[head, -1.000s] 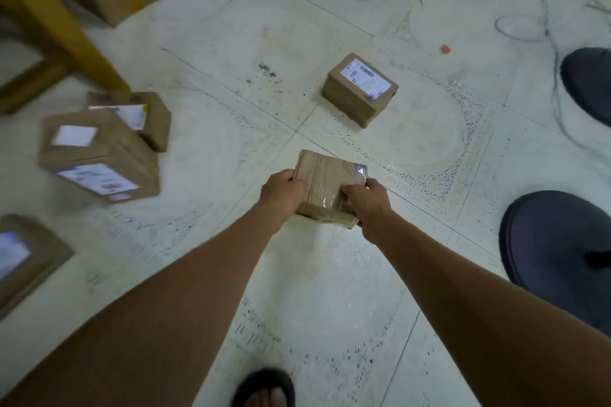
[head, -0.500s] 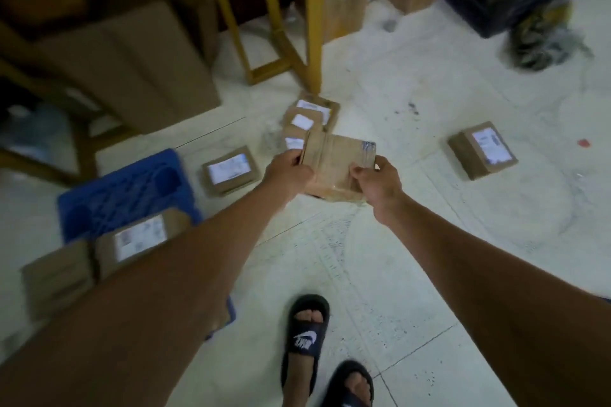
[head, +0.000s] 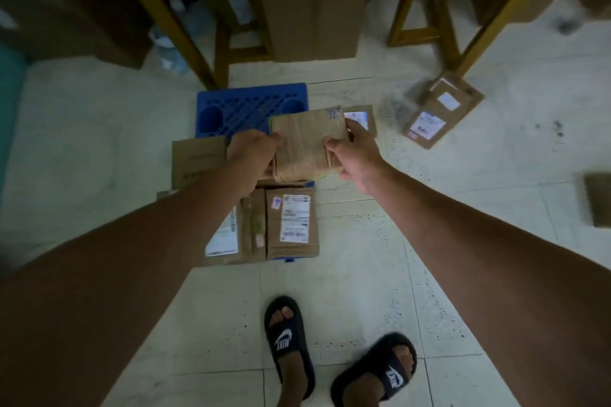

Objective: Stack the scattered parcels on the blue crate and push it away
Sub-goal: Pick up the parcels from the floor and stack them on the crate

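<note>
Head view: both hands' grip holds taped parcel (head: 307,145) above blue crate (head: 251,107).

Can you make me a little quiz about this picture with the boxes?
1. True or false: both hands hold the taped parcel.
2. What colour is the crate? A red, B blue, C green.
3. The feet wear black ____.

Key: 1 true: left hand and right hand grip its sides. 2 B. 3 sandals.
</note>
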`<action>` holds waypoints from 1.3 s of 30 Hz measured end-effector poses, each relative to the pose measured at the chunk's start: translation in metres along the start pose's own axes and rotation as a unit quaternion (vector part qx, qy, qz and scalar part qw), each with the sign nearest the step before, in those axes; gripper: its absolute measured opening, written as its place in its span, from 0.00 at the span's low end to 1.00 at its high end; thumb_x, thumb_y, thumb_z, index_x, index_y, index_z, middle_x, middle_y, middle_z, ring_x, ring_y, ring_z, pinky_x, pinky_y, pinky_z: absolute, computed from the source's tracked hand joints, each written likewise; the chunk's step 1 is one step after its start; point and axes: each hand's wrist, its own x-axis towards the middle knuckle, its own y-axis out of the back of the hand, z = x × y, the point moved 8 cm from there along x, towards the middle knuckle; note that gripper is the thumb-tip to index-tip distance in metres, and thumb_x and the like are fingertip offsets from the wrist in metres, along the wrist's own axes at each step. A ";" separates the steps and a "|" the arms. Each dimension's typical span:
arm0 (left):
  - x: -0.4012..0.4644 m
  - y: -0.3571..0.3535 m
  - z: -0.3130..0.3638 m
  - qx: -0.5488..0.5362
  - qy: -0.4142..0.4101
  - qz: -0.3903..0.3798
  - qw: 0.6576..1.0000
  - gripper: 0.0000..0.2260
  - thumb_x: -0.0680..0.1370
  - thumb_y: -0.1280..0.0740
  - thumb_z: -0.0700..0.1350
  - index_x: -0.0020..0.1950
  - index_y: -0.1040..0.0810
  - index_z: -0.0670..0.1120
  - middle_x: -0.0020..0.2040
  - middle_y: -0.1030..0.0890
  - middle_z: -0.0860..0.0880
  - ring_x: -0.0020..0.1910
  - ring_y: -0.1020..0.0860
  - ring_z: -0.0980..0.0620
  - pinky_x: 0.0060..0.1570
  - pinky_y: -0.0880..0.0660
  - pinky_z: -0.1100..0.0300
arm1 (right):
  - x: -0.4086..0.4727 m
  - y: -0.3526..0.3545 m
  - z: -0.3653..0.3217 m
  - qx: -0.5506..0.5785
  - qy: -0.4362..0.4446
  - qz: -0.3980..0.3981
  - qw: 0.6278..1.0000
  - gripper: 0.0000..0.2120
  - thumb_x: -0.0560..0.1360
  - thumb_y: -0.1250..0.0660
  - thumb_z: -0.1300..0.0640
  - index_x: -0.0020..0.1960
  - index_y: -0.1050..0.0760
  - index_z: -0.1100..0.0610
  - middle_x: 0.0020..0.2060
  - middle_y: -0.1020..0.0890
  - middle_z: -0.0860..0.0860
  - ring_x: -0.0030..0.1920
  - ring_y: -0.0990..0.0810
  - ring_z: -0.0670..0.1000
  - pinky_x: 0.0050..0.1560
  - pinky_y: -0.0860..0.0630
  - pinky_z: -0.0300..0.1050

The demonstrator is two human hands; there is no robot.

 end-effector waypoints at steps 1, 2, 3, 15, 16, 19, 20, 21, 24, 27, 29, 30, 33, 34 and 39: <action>0.004 0.015 -0.011 -0.005 0.008 -0.001 1.000 0.07 0.77 0.32 0.50 0.43 0.26 0.50 0.49 0.19 0.44 0.45 0.19 0.45 0.40 0.18 0.51 | -0.002 -0.019 0.001 -0.017 -0.002 -0.015 1.000 0.21 0.76 0.33 0.58 0.69 0.31 0.52 0.57 0.22 0.51 0.54 0.22 0.53 0.40 0.25 0.42; 0.007 0.028 -0.022 -0.007 0.017 -0.007 1.000 0.07 0.78 0.32 0.50 0.43 0.27 0.50 0.48 0.19 0.45 0.43 0.19 0.47 0.37 0.20 0.53 | -0.003 -0.035 0.004 -0.035 -0.004 -0.027 0.999 0.21 0.77 0.33 0.57 0.69 0.31 0.52 0.58 0.22 0.51 0.52 0.22 0.52 0.39 0.25 0.41; 0.013 0.041 -0.034 -0.007 0.025 -0.010 1.000 0.07 0.78 0.32 0.49 0.42 0.27 0.50 0.47 0.20 0.45 0.42 0.20 0.48 0.35 0.21 0.55 | -0.004 -0.050 0.009 -0.046 -0.007 -0.033 0.998 0.21 0.77 0.33 0.57 0.68 0.31 0.52 0.58 0.21 0.51 0.52 0.21 0.52 0.41 0.23 0.43; 0.061 0.081 -0.090 -0.016 0.039 0.010 0.999 0.07 0.76 0.30 0.46 0.40 0.26 0.49 0.52 0.19 0.41 0.51 0.19 0.40 0.50 0.19 0.44 | 0.025 -0.115 0.055 -0.056 -0.026 -0.036 0.997 0.22 0.75 0.31 0.55 0.68 0.30 0.49 0.52 0.22 0.46 0.54 0.21 0.52 0.57 0.22 0.57; 0.065 0.081 -0.089 -0.008 0.042 0.015 0.999 0.07 0.76 0.30 0.46 0.40 0.26 0.50 0.50 0.20 0.41 0.51 0.19 0.40 0.50 0.19 0.42 | 0.029 -0.116 0.055 -0.055 -0.029 -0.037 0.997 0.22 0.75 0.31 0.56 0.68 0.30 0.49 0.52 0.23 0.46 0.53 0.21 0.52 0.57 0.22 0.56; 0.080 0.081 -0.081 0.016 0.049 0.022 0.998 0.07 0.76 0.30 0.46 0.40 0.26 0.51 0.48 0.19 0.42 0.50 0.19 0.39 0.50 0.20 0.41 | 0.044 -0.121 0.050 -0.053 -0.032 -0.052 0.997 0.22 0.76 0.31 0.56 0.68 0.31 0.51 0.53 0.22 0.47 0.51 0.21 0.51 0.55 0.21 0.55; 0.087 0.081 -0.077 0.019 0.051 0.025 0.998 0.07 0.76 0.30 0.46 0.40 0.26 0.51 0.47 0.20 0.43 0.50 0.19 0.40 0.51 0.20 0.41 | 0.050 -0.122 0.047 -0.046 -0.033 -0.053 0.997 0.22 0.76 0.31 0.56 0.68 0.31 0.52 0.52 0.22 0.46 0.51 0.20 0.51 0.55 0.20 0.56; 0.095 0.082 -0.072 0.024 0.052 0.028 0.998 0.07 0.76 0.30 0.47 0.41 0.26 0.50 0.44 0.21 0.45 0.49 0.19 0.41 0.52 0.20 0.42 | 0.056 -0.124 0.044 -0.034 -0.034 -0.054 0.997 0.21 0.76 0.31 0.56 0.67 0.30 0.52 0.50 0.21 0.45 0.51 0.20 0.51 0.55 0.20 0.57; 0.120 0.088 -0.055 0.058 0.034 0.041 0.997 0.07 0.77 0.32 0.47 0.51 0.24 0.46 0.42 0.23 0.47 0.45 0.22 0.46 0.52 0.22 0.48 | 0.079 -0.135 0.036 -0.027 -0.029 -0.053 0.998 0.21 0.75 0.30 0.56 0.66 0.30 0.51 0.49 0.22 0.44 0.49 0.20 0.49 0.51 0.19 0.51; 0.138 0.115 -0.044 0.080 0.012 0.074 0.994 0.07 0.77 0.31 0.48 0.47 0.23 0.44 0.39 0.23 0.46 0.37 0.24 0.49 0.47 0.23 0.53 | 0.097 -0.158 0.023 -0.029 -0.010 -0.045 0.999 0.22 0.73 0.28 0.56 0.66 0.28 0.52 0.52 0.20 0.48 0.46 0.19 0.47 0.39 0.21 0.40; 0.148 0.139 -0.039 0.108 -0.002 0.086 0.990 0.11 0.76 0.30 0.48 0.48 0.21 0.40 0.41 0.21 0.42 0.39 0.22 0.46 0.48 0.21 0.51 | 0.108 -0.182 0.018 -0.033 0.000 -0.049 0.998 0.22 0.73 0.27 0.56 0.65 0.28 0.54 0.53 0.20 0.50 0.44 0.20 0.44 0.42 0.20 0.41; 0.153 0.151 -0.039 0.116 -0.002 0.090 0.989 0.13 0.76 0.30 0.48 0.49 0.21 0.38 0.43 0.21 0.41 0.43 0.21 0.44 0.51 0.20 0.49 | 0.112 -0.196 0.016 -0.034 0.000 -0.056 0.998 0.22 0.73 0.27 0.56 0.65 0.28 0.54 0.53 0.21 0.49 0.45 0.20 0.45 0.46 0.19 0.45; 0.170 0.192 -0.043 0.134 -0.008 0.112 0.985 0.09 0.75 0.30 0.48 0.50 0.22 0.43 0.46 0.21 0.43 0.49 0.20 0.43 0.53 0.21 0.46 | 0.123 -0.243 0.013 -0.032 0.001 -0.076 0.997 0.22 0.71 0.26 0.56 0.64 0.28 0.53 0.50 0.22 0.47 0.53 0.20 0.52 0.54 0.19 0.55; 0.176 0.205 -0.046 0.130 -0.005 0.121 0.984 0.08 0.75 0.30 0.47 0.50 0.22 0.44 0.47 0.21 0.44 0.50 0.20 0.43 0.53 0.20 0.46 | 0.126 -0.258 0.012 -0.028 0.002 -0.080 0.996 0.22 0.71 0.26 0.57 0.63 0.28 0.53 0.49 0.22 0.47 0.53 0.19 0.53 0.54 0.20 0.57; 0.215 0.246 -0.072 0.136 -0.006 0.139 0.981 0.06 0.76 0.31 0.45 0.50 0.23 0.46 0.48 0.21 0.44 0.49 0.20 0.43 0.50 0.19 0.47 | 0.149 -0.320 0.024 -0.039 0.010 -0.073 0.996 0.24 0.71 0.26 0.57 0.65 0.28 0.56 0.56 0.20 0.52 0.54 0.19 0.55 0.53 0.19 0.55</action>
